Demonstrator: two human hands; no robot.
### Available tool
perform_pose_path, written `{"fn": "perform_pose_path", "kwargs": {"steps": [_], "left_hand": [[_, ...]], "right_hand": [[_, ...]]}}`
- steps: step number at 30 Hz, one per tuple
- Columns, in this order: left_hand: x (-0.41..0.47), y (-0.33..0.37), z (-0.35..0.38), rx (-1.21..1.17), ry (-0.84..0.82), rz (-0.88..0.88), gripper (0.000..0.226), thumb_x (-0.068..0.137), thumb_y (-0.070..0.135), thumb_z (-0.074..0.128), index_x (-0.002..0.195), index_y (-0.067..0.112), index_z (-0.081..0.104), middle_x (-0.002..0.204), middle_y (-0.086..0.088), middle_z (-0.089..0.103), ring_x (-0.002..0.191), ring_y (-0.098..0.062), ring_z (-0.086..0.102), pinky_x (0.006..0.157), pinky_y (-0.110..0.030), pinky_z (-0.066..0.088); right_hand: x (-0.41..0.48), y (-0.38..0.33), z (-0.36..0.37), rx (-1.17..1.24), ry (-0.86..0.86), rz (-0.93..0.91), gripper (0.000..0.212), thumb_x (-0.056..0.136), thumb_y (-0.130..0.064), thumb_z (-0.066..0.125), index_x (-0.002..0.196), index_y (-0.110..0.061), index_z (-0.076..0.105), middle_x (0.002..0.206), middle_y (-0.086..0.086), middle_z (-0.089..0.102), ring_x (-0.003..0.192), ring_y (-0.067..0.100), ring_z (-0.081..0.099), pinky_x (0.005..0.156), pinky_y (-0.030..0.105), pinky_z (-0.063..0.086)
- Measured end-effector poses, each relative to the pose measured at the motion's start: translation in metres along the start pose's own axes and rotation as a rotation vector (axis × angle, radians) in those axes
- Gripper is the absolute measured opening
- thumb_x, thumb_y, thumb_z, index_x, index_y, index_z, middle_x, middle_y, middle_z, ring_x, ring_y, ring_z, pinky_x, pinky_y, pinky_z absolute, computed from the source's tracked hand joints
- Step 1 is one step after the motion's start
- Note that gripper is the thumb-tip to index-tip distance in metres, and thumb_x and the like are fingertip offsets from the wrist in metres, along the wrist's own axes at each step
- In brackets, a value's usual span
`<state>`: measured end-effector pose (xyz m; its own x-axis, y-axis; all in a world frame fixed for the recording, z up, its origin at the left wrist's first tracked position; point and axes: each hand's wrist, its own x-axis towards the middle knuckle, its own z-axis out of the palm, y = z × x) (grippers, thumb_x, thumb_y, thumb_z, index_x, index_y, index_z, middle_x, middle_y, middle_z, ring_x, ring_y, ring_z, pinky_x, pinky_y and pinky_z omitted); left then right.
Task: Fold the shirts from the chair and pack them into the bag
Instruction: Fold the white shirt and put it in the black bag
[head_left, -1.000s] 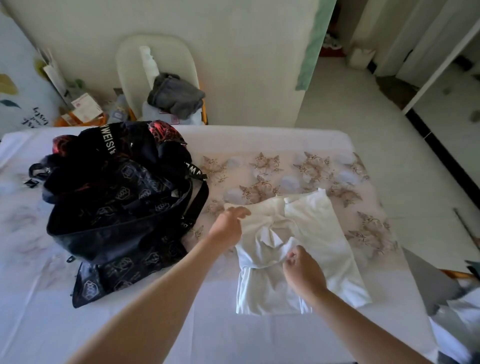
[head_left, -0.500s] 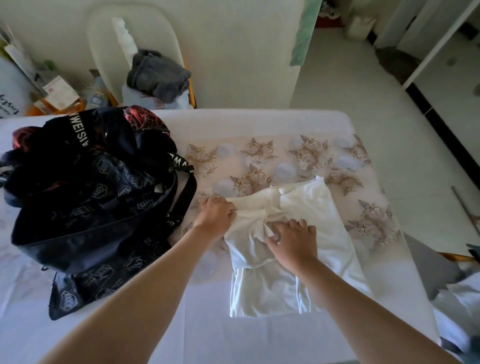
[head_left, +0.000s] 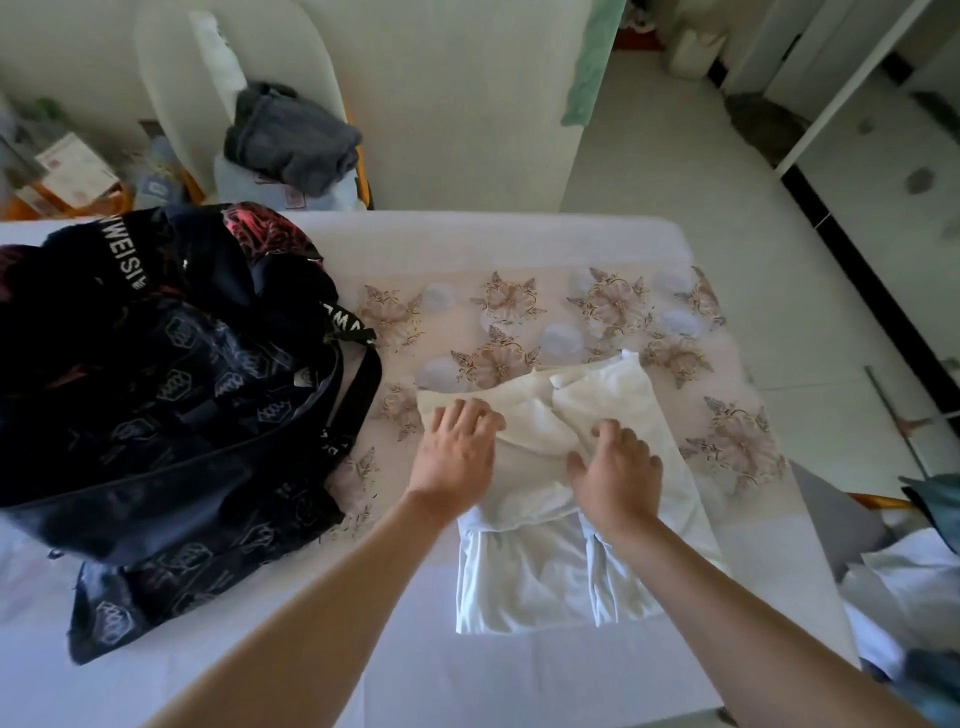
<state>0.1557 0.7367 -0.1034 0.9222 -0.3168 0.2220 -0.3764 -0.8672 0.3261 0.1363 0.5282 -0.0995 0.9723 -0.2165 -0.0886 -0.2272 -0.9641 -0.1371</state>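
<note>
A white shirt (head_left: 540, 571) lies partly folded on the table (head_left: 467, 244), right of centre, its sleeves turned in over the body. My left hand (head_left: 454, 452) lies flat on the shirt's upper left part, fingers spread. My right hand (head_left: 615, 467) presses palm-down on the folded middle. Neither hand grips the cloth. A large dark patterned bag (head_left: 171, 395) with lettered straps sits open on the table's left side, dark clothes inside it. At the lower right edge more pale clothes (head_left: 904, 587) lie piled on a chair.
The table carries a white cloth with a brown flower print (head_left: 613, 306). Behind it stands a pale chair (head_left: 171, 78) holding a grey garment (head_left: 291, 137). Papers and boxes (head_left: 67, 171) clutter the far left. Tiled floor (head_left: 701, 156) lies to the right.
My right hand let go of the pinched fold and now rests flat. My left hand slid from the shirt's top left edge onto the cloth, fingers spread.
</note>
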Motion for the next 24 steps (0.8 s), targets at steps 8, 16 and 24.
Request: {"fn": "perform_pose_path", "kwargs": {"steps": [8, 16, 24], "left_hand": [[-0.082, -0.026, 0.024, 0.127, -0.432, 0.247, 0.067, 0.092, 0.065, 0.036, 0.153, 0.038, 0.026, 0.165, -0.008, 0.01, 0.151, -0.031, 0.008, 0.119, -0.043, 0.006], [-0.109, -0.038, -0.007, -0.156, -0.261, 0.082, 0.035, 0.096, 0.047, 0.048, 0.127, 0.036, 0.06, 0.147, 0.008, 0.047, 0.141, -0.014, 0.037, 0.113, -0.038, 0.036], [-0.107, -0.03, -0.028, -0.377, -0.225, -0.477, 0.02, 0.093, 0.015, 0.045, 0.103, 0.019, 0.062, 0.1, -0.002, 0.06, 0.09, -0.026, 0.059, 0.073, -0.037, 0.048]], "right_hand": [[0.002, -0.027, 0.02, -0.238, -0.184, -0.619, 0.066, 0.083, -0.023, 0.059, 0.148, -0.023, 0.042, 0.154, 0.007, 0.041, 0.14, 0.029, 0.04, 0.108, 0.052, 0.032], [0.003, -0.111, 0.0, -0.284, -0.118, -0.787, 0.054, 0.085, -0.004, 0.048, 0.137, -0.016, 0.045, 0.145, 0.012, 0.037, 0.129, 0.034, 0.041, 0.105, 0.045, 0.033], [0.025, -0.165, -0.009, -0.587, -0.259, -1.174, 0.055, 0.093, -0.008, 0.052, 0.145, -0.026, 0.045, 0.145, 0.004, 0.048, 0.134, 0.027, 0.039, 0.106, 0.038, 0.028]]}}
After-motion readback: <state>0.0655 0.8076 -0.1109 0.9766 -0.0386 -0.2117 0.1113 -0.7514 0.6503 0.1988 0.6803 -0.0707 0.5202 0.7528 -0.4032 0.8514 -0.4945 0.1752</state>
